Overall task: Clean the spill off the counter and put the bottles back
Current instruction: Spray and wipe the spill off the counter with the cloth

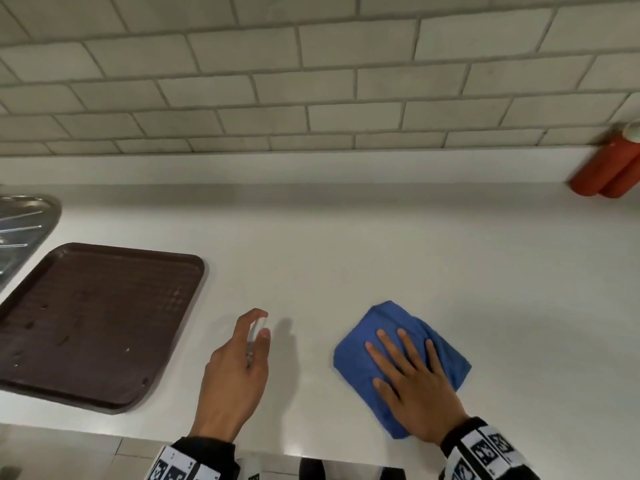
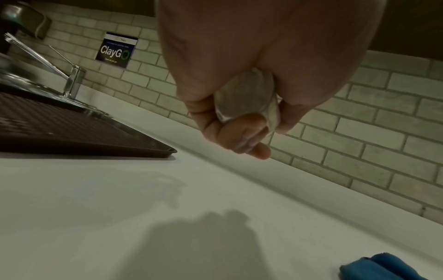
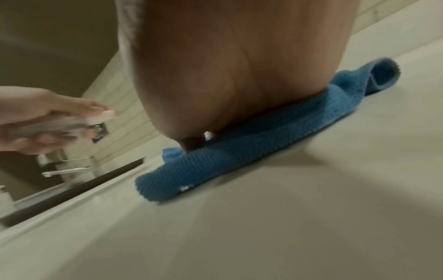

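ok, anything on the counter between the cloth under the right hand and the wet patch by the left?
Nothing visible. The blue cloth lies flat under the right hand; bare counter runs to the faint wet patch. The left hand holds the clear bottle above it.

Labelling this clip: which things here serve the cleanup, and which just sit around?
In the job:
blue cloth under the flat right hand
clear spray bottle gripped by the left hand
red bottles
counter

Just lying about:
brown tray
sink
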Demonstrator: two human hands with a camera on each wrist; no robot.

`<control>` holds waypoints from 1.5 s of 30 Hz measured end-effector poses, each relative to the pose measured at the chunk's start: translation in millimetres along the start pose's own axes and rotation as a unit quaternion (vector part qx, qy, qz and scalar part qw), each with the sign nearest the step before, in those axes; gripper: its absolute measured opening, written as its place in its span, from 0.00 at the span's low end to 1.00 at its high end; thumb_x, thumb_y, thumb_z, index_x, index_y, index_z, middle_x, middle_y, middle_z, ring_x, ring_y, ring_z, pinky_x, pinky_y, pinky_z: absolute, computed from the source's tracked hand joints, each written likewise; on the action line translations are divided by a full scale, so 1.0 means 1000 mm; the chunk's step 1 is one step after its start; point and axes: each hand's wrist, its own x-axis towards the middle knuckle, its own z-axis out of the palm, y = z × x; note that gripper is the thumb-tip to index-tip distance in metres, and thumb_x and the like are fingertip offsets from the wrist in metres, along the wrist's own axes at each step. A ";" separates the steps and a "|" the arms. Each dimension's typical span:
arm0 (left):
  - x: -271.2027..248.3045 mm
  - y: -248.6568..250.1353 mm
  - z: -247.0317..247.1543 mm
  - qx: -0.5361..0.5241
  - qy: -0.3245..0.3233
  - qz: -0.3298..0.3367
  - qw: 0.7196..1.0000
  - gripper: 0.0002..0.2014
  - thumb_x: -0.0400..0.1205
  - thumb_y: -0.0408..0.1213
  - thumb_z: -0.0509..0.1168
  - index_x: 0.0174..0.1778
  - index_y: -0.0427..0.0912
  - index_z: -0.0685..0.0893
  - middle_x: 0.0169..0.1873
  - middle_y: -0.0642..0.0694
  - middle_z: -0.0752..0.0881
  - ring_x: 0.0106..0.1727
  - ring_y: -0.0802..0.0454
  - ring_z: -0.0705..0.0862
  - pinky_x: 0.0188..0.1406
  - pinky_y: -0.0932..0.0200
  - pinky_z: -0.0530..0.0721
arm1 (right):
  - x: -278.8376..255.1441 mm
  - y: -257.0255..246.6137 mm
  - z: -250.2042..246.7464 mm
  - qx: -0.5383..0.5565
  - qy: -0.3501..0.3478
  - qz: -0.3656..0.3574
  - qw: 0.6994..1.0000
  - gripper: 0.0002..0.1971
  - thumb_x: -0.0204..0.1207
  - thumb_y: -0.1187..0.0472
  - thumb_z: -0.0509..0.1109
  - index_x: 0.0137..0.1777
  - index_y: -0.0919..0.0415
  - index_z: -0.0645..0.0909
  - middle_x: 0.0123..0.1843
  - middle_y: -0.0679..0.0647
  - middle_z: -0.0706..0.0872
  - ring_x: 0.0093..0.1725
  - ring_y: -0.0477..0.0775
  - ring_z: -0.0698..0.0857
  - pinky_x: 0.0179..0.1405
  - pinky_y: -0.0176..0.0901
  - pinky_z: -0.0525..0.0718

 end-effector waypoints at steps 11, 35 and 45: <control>0.023 -0.004 -0.007 0.006 0.033 0.035 0.999 0.12 0.90 0.47 0.55 0.68 0.64 0.75 0.18 0.52 0.76 0.21 0.57 0.76 0.27 0.58 0.75 | 0.147 0.032 -0.069 0.071 -0.028 0.157 0.985 0.30 0.85 0.40 0.39 0.85 0.41 0.37 0.87 0.47 0.35 0.86 0.60 0.37 0.80 0.74 0.40; 0.047 -0.039 -0.027 -0.048 -0.011 0.032 0.998 0.14 0.89 0.50 0.56 0.69 0.69 0.74 0.30 0.44 0.88 0.30 0.53 0.84 0.35 0.58 0.83 | 0.161 -0.064 -0.055 0.065 -0.045 0.166 0.983 0.32 0.85 0.41 0.41 0.85 0.47 0.36 0.87 0.52 0.35 0.85 0.66 0.36 0.78 0.77 0.39; 0.044 -0.050 -0.026 -0.054 -0.029 0.012 0.998 0.16 0.88 0.53 0.56 0.72 0.68 0.75 0.36 0.48 0.89 0.39 0.54 0.88 0.46 0.50 0.87 | 0.031 -0.135 0.005 0.012 0.008 -0.026 1.000 0.28 0.85 0.42 0.46 0.85 0.43 0.55 0.86 0.46 0.58 0.84 0.62 0.58 0.76 0.70 0.52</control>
